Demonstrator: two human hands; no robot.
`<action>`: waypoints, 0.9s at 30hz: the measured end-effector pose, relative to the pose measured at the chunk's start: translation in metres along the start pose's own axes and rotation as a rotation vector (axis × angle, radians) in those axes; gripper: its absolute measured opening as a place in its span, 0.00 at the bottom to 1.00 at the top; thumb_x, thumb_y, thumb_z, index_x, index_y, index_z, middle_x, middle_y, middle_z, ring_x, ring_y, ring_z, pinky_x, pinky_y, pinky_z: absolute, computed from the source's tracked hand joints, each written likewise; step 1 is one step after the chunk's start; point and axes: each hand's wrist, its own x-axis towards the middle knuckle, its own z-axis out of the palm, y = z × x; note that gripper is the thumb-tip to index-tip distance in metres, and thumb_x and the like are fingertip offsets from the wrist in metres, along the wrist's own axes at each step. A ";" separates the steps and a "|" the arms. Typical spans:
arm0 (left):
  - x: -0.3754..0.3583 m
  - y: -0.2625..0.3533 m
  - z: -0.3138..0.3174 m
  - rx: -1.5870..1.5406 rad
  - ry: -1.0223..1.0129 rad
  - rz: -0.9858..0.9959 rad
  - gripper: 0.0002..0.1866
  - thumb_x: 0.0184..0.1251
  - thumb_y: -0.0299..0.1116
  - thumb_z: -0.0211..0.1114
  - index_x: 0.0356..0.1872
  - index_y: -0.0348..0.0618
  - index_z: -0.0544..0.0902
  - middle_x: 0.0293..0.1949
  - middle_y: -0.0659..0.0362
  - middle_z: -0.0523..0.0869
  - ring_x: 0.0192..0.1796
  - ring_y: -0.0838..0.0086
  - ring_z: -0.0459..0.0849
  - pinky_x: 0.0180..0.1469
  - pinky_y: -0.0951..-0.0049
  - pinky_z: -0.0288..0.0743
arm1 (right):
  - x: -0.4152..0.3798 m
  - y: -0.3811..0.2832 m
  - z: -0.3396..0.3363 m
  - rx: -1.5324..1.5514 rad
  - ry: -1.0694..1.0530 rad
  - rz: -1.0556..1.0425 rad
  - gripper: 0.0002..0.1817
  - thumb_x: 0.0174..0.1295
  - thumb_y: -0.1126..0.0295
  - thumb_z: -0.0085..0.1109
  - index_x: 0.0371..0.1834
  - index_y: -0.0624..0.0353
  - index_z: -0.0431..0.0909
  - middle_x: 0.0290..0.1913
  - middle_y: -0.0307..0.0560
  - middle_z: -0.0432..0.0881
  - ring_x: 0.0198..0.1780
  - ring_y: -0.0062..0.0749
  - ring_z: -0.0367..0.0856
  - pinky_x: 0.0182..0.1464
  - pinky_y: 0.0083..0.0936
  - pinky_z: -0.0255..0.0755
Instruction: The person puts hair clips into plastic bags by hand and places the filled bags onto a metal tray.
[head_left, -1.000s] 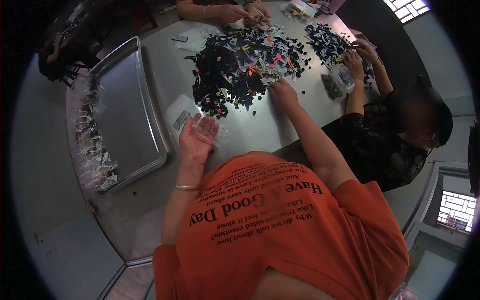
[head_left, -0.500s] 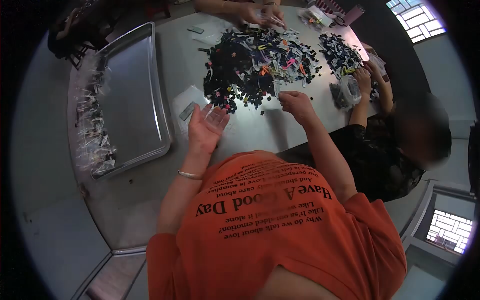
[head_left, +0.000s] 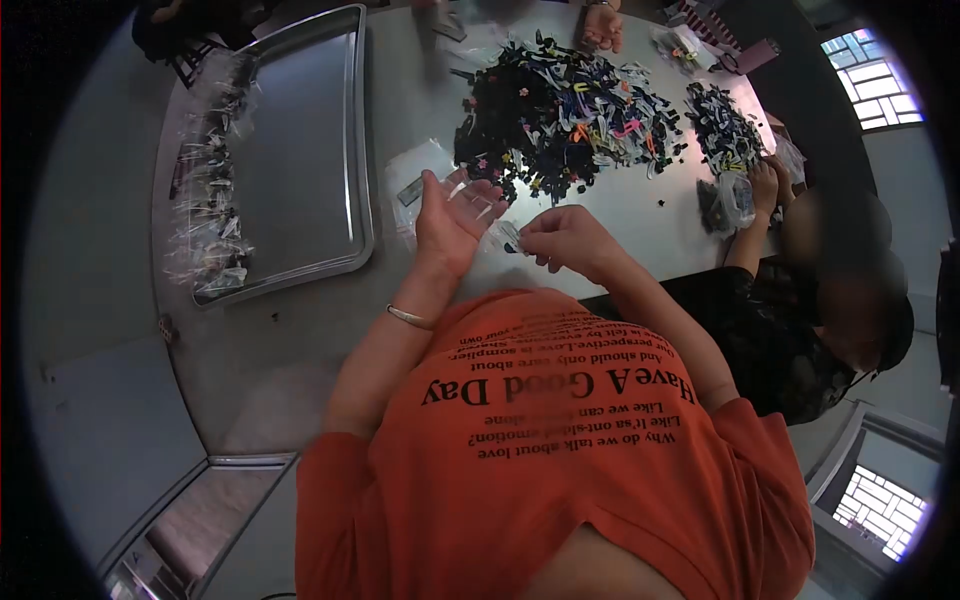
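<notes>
My left hand is turned palm up, thumb raised, with a shiny clear plastic piece, perhaps a small bag, lying across its fingers. Just right of it, my right hand pinches a small pale and dark hair clip between thumb and fingertips; its exact shape is blurred. Beyond both hands spreads a large pile of hair clips, mostly black and white with some orange, pink and yellow ones. Small black and flower-shaped pieces lie at its near edge. Clear plastic bags lie left of my left hand.
A large metal tray stands at the left, with packed clear bags along its outer side. On the right a person works at a smaller clip pile beside a plastic bag. Another person's hand is across the table.
My right hand has moved from the pile's edge towards me and close to my left hand, carrying the clip. The view has shifted, and the hand across the table has moved apart.
</notes>
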 end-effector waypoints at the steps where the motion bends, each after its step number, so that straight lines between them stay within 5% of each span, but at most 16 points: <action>1: -0.002 0.001 0.001 0.039 -0.049 0.034 0.31 0.69 0.61 0.43 0.52 0.40 0.69 0.42 0.51 0.77 0.48 0.58 0.78 0.54 0.52 0.72 | 0.002 0.000 0.001 -0.021 -0.021 0.020 0.12 0.54 0.66 0.64 0.34 0.66 0.81 0.26 0.40 0.80 0.25 0.19 0.76 0.24 0.17 0.70; 9: -0.008 -0.003 0.001 0.271 -0.176 0.178 0.31 0.71 0.59 0.40 0.56 0.40 0.64 0.39 0.49 0.81 0.43 0.64 0.81 0.48 0.62 0.75 | 0.008 -0.020 0.010 -0.044 0.014 -0.038 0.14 0.53 0.64 0.63 0.30 0.67 0.82 0.23 0.43 0.80 0.23 0.20 0.78 0.22 0.18 0.72; 17: -0.006 -0.004 -0.005 -0.157 -0.002 -0.028 0.30 0.72 0.59 0.37 0.54 0.38 0.66 0.40 0.47 0.80 0.45 0.57 0.79 0.49 0.56 0.74 | -0.011 -0.030 0.030 0.050 0.084 -0.285 0.15 0.61 0.69 0.58 0.48 0.67 0.80 0.32 0.40 0.83 0.28 0.17 0.78 0.26 0.14 0.70; 21: -0.004 -0.002 -0.020 -0.328 0.005 -0.128 0.32 0.72 0.58 0.39 0.54 0.33 0.65 0.44 0.45 0.78 0.52 0.53 0.76 0.58 0.51 0.72 | 0.001 -0.012 0.001 0.145 0.230 -0.285 0.13 0.60 0.69 0.60 0.45 0.63 0.81 0.35 0.40 0.84 0.30 0.17 0.78 0.26 0.13 0.68; 24: -0.006 -0.003 -0.023 -0.488 0.143 -0.156 0.33 0.72 0.57 0.37 0.56 0.31 0.63 0.47 0.42 0.76 0.53 0.50 0.76 0.60 0.48 0.69 | 0.027 0.025 -0.028 -0.027 0.402 -0.194 0.14 0.57 0.68 0.61 0.44 0.63 0.81 0.32 0.39 0.83 0.30 0.18 0.79 0.28 0.15 0.71; 27: -0.014 -0.006 -0.026 -0.425 0.050 -0.200 0.33 0.72 0.56 0.37 0.57 0.31 0.62 0.48 0.40 0.74 0.53 0.48 0.75 0.61 0.46 0.68 | 0.049 0.060 -0.035 -0.340 0.363 -0.237 0.15 0.55 0.66 0.63 0.44 0.62 0.81 0.32 0.43 0.83 0.29 0.23 0.80 0.30 0.21 0.74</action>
